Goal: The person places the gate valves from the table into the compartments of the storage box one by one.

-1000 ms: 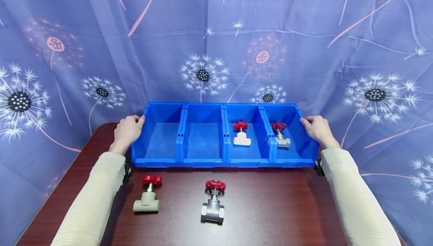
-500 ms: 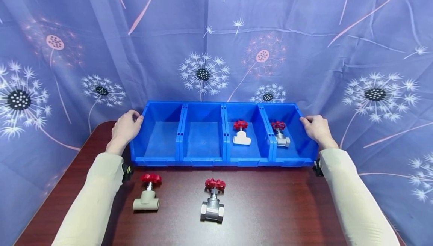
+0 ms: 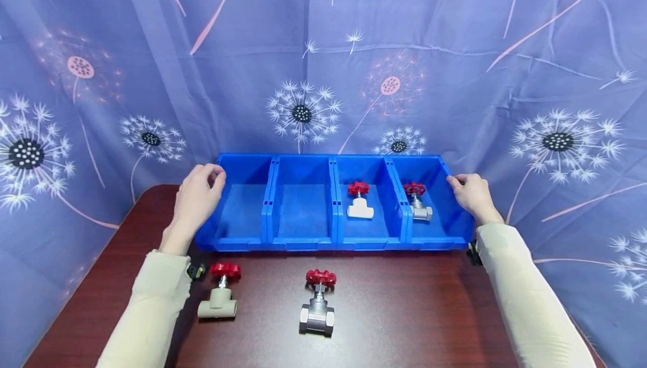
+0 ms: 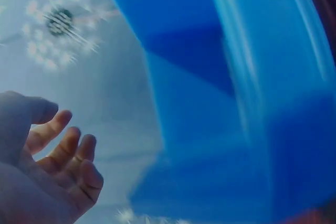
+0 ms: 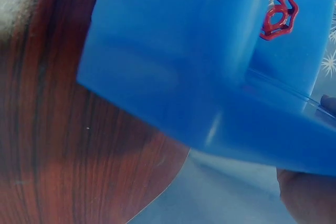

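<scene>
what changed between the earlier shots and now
The left grip has let go of the left wall of the blue storage bins and moved rightward, overlapping it in the head view. The right grip still pinches the right wall; all four red-handwheel valves stayed put.

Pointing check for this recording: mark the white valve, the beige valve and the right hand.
White valve (image 3: 360,207): head view, on its white body.
Beige valve (image 3: 220,298): head view, on its beige body.
Right hand (image 3: 472,195): head view, on its back.
</scene>
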`<state>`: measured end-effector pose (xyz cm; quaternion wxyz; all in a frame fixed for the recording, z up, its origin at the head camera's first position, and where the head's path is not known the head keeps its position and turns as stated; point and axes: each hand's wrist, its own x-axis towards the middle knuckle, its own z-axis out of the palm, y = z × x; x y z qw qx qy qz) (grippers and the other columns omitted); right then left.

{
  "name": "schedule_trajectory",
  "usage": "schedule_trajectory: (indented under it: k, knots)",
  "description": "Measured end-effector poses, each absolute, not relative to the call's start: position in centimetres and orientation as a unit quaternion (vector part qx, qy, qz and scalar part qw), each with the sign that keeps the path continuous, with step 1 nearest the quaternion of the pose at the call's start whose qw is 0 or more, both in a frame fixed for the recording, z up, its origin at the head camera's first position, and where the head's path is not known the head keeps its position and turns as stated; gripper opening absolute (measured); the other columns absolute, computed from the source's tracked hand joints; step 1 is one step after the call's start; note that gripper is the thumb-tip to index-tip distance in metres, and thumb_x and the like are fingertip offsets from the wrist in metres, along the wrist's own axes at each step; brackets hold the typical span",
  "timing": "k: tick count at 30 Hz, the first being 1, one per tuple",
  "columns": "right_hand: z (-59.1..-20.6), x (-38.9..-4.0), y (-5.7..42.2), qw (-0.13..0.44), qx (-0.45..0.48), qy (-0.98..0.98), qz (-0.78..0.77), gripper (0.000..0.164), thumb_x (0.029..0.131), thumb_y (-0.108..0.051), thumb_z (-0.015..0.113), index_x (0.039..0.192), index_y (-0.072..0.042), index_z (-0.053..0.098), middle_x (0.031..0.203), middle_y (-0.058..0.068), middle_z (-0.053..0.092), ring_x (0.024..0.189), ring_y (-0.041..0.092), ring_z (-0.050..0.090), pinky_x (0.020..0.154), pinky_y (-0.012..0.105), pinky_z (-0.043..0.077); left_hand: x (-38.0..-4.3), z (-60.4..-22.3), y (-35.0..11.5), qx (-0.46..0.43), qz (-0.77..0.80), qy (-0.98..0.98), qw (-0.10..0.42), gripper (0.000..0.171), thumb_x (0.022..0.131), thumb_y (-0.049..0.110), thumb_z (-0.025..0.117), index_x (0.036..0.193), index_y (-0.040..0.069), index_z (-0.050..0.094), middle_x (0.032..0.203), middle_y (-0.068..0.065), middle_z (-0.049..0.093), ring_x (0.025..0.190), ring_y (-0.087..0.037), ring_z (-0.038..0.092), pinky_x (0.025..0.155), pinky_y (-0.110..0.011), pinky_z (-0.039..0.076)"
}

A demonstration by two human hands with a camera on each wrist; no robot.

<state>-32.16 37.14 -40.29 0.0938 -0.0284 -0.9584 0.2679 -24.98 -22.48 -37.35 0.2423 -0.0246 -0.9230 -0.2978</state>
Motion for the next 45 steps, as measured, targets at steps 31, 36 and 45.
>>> schedule_trajectory:
  k: [31, 36, 45]
  knots:
    - [-40.6, -31.9, 37.2, 0.125, -0.024, -0.955, 0.267, 0.049, 0.104, -0.035, 0.045, 0.116, 0.008, 0.065, 0.104, 0.029, 0.065, 0.094, 0.045, 0.059, 0.080, 0.057, 0.046, -13.3, -39.3, -10.2, -0.307, -0.177, -0.930, 0.099, 0.025, 0.096, 0.033, 0.062, 0.113, 0.016, 0.068, 0.105, 0.005, 0.062, 0.094, -0.012, 0.058, 0.081, -0.034, 0.052]
    - [-40.6, -31.9, 37.2, 0.134, -0.020, -0.955, 0.265, 0.048, 0.104, -0.035, 0.046, 0.115, 0.008, 0.065, 0.103, 0.030, 0.065, 0.093, 0.045, 0.059, 0.080, 0.056, 0.046, -11.9, -40.0, -9.0, -0.341, -0.157, -0.924, 0.069, 0.028, 0.096, 0.036, 0.061, 0.117, 0.017, 0.066, 0.107, 0.005, 0.059, 0.094, -0.011, 0.056, 0.078, -0.033, 0.052]
    - [-40.6, -31.8, 37.1, 0.148, -0.014, -0.953, 0.263, 0.045, 0.104, -0.032, 0.048, 0.112, 0.008, 0.067, 0.098, 0.028, 0.067, 0.088, 0.042, 0.060, 0.075, 0.054, 0.047, -10.8, -41.5, -7.8, -0.411, -0.137, -0.900, 0.051, 0.032, 0.095, 0.038, 0.063, 0.121, 0.019, 0.065, 0.109, 0.007, 0.058, 0.097, -0.010, 0.058, 0.082, -0.034, 0.051]
